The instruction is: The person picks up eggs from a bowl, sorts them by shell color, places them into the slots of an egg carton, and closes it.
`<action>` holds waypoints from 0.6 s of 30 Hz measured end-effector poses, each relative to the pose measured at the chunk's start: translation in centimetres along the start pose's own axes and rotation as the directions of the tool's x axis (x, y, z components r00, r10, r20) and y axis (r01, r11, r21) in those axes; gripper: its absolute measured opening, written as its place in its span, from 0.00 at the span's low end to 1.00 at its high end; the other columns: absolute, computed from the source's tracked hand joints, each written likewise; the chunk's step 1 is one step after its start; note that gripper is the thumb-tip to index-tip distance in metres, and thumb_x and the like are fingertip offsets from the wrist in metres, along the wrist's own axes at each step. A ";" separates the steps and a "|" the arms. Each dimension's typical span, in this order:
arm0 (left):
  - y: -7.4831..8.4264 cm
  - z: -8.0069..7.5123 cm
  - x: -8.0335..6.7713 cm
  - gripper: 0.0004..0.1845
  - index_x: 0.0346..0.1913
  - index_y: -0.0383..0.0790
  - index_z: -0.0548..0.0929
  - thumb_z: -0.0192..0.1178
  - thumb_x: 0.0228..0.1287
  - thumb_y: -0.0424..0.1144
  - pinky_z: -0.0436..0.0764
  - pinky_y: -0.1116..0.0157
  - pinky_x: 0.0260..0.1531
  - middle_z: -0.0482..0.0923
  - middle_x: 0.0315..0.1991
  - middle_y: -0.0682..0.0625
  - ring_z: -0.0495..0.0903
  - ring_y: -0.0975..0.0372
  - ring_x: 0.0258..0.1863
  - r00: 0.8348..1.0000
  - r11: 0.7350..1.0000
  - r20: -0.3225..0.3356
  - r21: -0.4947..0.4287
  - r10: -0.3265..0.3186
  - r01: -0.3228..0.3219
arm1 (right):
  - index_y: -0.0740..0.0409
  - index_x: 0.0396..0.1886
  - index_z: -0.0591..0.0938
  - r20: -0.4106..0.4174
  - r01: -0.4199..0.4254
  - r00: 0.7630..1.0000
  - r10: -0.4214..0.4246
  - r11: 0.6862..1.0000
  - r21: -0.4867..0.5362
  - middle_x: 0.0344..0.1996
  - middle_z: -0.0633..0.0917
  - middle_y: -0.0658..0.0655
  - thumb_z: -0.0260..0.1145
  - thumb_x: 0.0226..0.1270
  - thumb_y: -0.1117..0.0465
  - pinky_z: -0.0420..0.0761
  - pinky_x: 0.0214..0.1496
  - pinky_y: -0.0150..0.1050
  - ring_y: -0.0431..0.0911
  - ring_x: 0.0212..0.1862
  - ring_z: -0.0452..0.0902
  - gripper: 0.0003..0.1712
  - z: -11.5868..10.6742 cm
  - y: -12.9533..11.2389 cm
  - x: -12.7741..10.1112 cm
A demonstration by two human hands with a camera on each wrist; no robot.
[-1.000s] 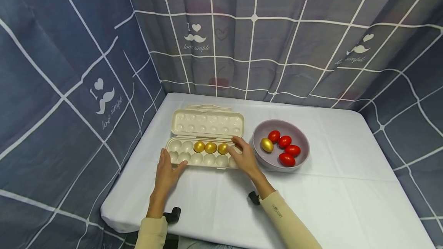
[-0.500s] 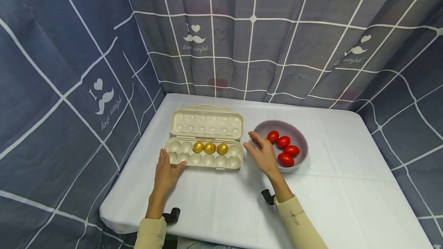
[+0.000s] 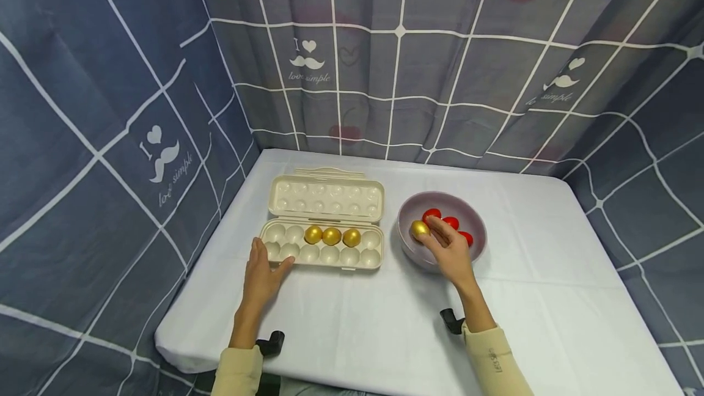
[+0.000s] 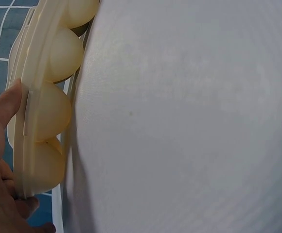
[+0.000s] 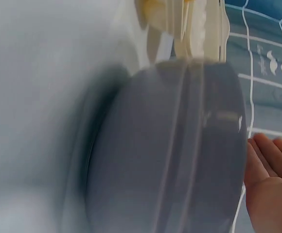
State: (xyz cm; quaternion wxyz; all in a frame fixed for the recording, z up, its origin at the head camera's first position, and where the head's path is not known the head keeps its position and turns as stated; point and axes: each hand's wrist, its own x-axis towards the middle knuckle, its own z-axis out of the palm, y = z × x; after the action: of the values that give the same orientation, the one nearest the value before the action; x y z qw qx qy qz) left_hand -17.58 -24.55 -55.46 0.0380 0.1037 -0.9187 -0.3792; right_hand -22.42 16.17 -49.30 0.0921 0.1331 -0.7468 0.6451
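A cream egg carton [image 3: 308,266] lies with its lid [image 3: 327,197] raised and folded back. Three golden eggs [image 3: 332,236] sit in its back row. My left hand [image 3: 260,280] holds the carton's left end, the thumb on the front rim and the fingers around the end, as the left wrist view shows. Over the mauve bowl [image 3: 477,212] is my right hand [image 3: 452,255], its thumb and index fingertips right beside a golden egg [image 3: 419,229]. Whether they touch it is unclear. Red eggs [image 3: 431,215] lie behind and partly under that hand; one is hidden.
White cloth covers the table [image 3: 352,322]. A dark checked curtain [image 3: 363,66] hangs along its back and sides. Black wrist-camera mounts [image 3: 452,321] stick out inward from both wrists. The bowl stands a little right of the carton.
My right hand has left the golden egg at the carton's right part and moved right, into the bowl beside another golden egg. My left hand stays on the carton.
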 end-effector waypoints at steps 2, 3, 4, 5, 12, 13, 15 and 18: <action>0.1 0.0 -0.1 0.58 0.75 0.23 0.36 0.61 0.67 0.58 0.39 0.43 0.71 0.31 0.76 0.30 0.34 0.40 0.76 1.000 1.000 -0.006 -0.001 0.008 -0.008 | 0.75 0.64 0.73 0.009 -0.016 1.000 0.016 1.000 -0.026 0.61 0.76 0.71 0.68 0.66 0.69 0.69 0.65 0.48 0.65 0.64 0.70 0.28 -0.6 0.3 0.0; 0.1 0.0 -0.1 0.58 0.75 0.23 0.36 0.61 0.66 0.58 0.40 0.43 0.71 0.31 0.76 0.29 0.34 0.40 0.76 1.000 1.000 -0.011 -0.001 0.015 -0.015 | 0.74 0.63 0.73 0.011 -0.027 1.000 0.027 0.999 -0.041 0.61 0.76 0.70 0.68 0.66 0.69 0.69 0.65 0.48 0.64 0.64 0.70 0.28 -0.9 0.4 -0.1; 0.1 0.0 -0.1 0.58 0.74 0.22 0.37 0.61 0.66 0.58 0.40 0.42 0.71 0.32 0.76 0.28 0.35 0.39 0.75 1.000 1.000 -0.014 0.000 0.021 -0.021 | 0.74 0.63 0.74 0.013 -0.040 0.999 0.041 0.998 -0.054 0.61 0.77 0.70 0.68 0.66 0.69 0.69 0.65 0.48 0.63 0.64 0.71 0.28 -1.0 0.5 -0.1; 0.0 0.0 -0.2 0.58 0.74 0.21 0.37 0.61 0.66 0.58 0.40 0.42 0.71 0.32 0.76 0.28 0.35 0.39 0.75 1.000 1.000 -0.015 -0.002 0.025 -0.025 | 0.73 0.64 0.74 0.014 -0.047 0.999 0.048 0.997 -0.065 0.61 0.76 0.70 0.68 0.66 0.68 0.69 0.65 0.47 0.63 0.64 0.71 0.28 -1.2 1.0 -0.1; 0.0 0.0 0.0 0.57 0.74 0.20 0.38 0.62 0.66 0.57 0.40 0.41 0.70 0.32 0.75 0.26 0.35 0.38 0.75 0.999 0.999 -0.021 -0.001 0.045 -0.045 | 0.77 0.65 0.70 0.025 -0.097 0.995 0.097 0.995 -0.031 0.62 0.73 0.75 0.67 0.67 0.68 0.69 0.66 0.46 0.65 0.65 0.68 0.30 -1.1 1.9 0.8; 0.0 -0.1 0.0 0.57 0.74 0.20 0.38 0.62 0.66 0.56 0.40 0.41 0.71 0.32 0.76 0.27 0.35 0.39 0.75 0.999 0.999 -0.020 -0.001 0.044 -0.044 | 0.77 0.65 0.70 0.027 -0.110 0.993 0.111 0.994 -0.023 0.63 0.73 0.74 0.67 0.67 0.68 0.69 0.66 0.45 0.65 0.65 0.68 0.30 -1.1 2.0 1.0; 0.0 -0.2 0.0 0.57 0.74 0.21 0.37 0.62 0.67 0.56 0.39 0.42 0.71 0.32 0.76 0.27 0.35 0.39 0.75 0.999 0.999 -0.017 0.001 0.046 -0.046 | 0.78 0.65 0.69 0.041 -0.135 0.990 0.136 0.991 -0.027 0.62 0.73 0.75 0.67 0.67 0.69 0.69 0.66 0.44 0.64 0.65 0.69 0.30 -0.8 2.1 1.7; -0.1 -0.3 0.0 0.57 0.74 0.22 0.36 0.61 0.67 0.58 0.39 0.43 0.71 0.31 0.76 0.28 0.34 0.40 0.76 1.000 0.999 -0.001 0.013 0.029 -0.029 | 0.77 0.65 0.70 0.072 -0.161 0.983 0.168 0.982 -0.093 0.61 0.74 0.74 0.68 0.66 0.68 0.71 0.64 0.44 0.63 0.64 0.71 0.31 -0.3 2.3 2.6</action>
State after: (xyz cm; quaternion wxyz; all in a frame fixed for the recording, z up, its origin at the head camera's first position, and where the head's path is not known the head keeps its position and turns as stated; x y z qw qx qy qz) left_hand -17.55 -24.82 -55.29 0.0433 0.0907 -0.9226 -0.3724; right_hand -25.66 16.53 -50.64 0.0142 0.0923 -0.7857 0.6115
